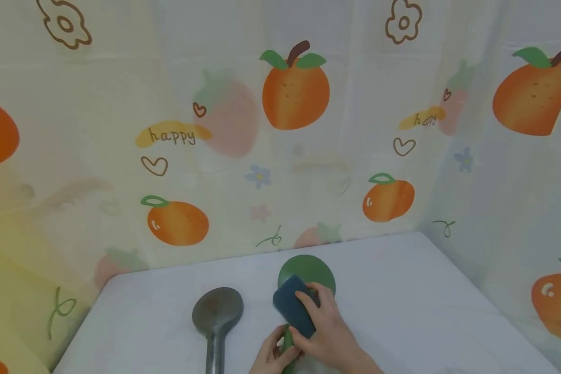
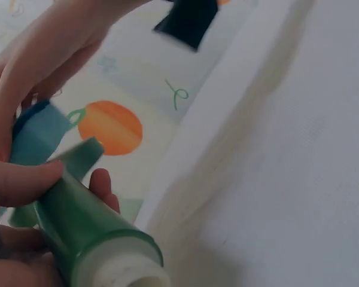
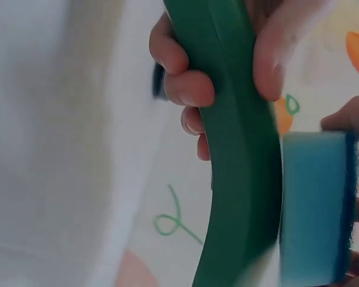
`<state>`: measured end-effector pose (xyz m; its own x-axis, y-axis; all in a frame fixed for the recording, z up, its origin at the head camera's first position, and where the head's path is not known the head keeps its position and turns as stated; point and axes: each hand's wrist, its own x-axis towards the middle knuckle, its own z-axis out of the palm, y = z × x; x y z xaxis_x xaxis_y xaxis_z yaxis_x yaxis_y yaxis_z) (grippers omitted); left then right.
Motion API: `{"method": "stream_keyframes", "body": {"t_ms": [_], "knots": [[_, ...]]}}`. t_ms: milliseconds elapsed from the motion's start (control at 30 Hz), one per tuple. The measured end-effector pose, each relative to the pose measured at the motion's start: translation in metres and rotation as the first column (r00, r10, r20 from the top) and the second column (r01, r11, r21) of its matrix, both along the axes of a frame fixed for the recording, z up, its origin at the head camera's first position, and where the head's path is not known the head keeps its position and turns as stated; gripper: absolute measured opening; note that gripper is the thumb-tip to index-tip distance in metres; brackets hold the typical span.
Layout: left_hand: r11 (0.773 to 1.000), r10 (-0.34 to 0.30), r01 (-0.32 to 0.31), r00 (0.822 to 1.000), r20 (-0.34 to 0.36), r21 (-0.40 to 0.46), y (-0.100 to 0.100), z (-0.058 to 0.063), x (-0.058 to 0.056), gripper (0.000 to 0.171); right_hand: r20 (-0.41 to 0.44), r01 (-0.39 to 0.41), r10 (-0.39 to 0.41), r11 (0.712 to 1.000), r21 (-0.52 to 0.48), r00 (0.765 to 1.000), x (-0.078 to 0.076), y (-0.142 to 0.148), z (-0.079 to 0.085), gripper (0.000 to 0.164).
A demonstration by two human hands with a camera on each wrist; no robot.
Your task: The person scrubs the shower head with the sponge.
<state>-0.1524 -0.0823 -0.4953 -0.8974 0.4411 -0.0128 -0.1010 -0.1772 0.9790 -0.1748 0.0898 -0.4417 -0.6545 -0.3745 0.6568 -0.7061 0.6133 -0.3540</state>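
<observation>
In the head view my left hand (image 1: 275, 354) grips the handle of a green ladle (image 1: 307, 266), whose round head lies farther out, over the back part of the table. The handle (image 2: 99, 218) runs between thumb and fingers in the left wrist view, its pale hollow end toward the camera. My right hand (image 1: 331, 332) holds a blue sponge (image 1: 291, 304) by its edges, thumb and fingers spread along it. From the right wrist the sponge (image 3: 314, 209) shows its flat light-blue face right along the curved green handle, its darker layer turned toward the fingers.
A grey metal ladle (image 1: 218, 311) lies on the white table (image 1: 135, 311), left of my hands. Behind the table and along its right side hangs a pale curtain (image 1: 336, 156) printed with oranges and strawberries.
</observation>
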Motion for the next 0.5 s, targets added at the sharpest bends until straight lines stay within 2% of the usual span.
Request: {"method": "stream_keyframes", "body": {"t_ms": [67, 167, 267, 400, 500], "knots": [[1.0, -0.013, 0.013, 0.999, -0.052, -0.004, 0.002, 0.002, 0.001, 0.051, -0.091, -0.008, 0.009, 1.0, 0.01, 0.996, -0.006, -0.002, 0.007, 0.059], [0.999, 0.01, -0.014, 0.996, -0.09, -0.04, 0.004, 0.005, 0.002, 0.05, -0.177, 0.011, -0.013, 1.0, -0.011, 0.984, -0.02, 0.001, 0.022, 0.059], [0.996, 0.033, -0.042, 0.993, -0.109, -0.078, 0.005, 0.009, 0.003, 0.049, -0.168, 0.064, -0.079, 0.994, -0.091, 0.983, -0.035, 0.009, 0.039, 0.059], [0.991, 0.04, -0.056, 0.99, -0.132, -0.118, 0.003, 0.013, 0.004, 0.047, -0.103, 0.189, -0.21, 0.965, -0.184, 0.972, -0.049, 0.02, 0.054, 0.057], [0.986, 0.038, -0.062, 0.987, -0.157, -0.152, 0.0, 0.015, 0.005, 0.045, -0.126, 0.188, -0.214, 0.964, -0.186, 0.969, -0.049, 0.02, 0.054, 0.057]]}}
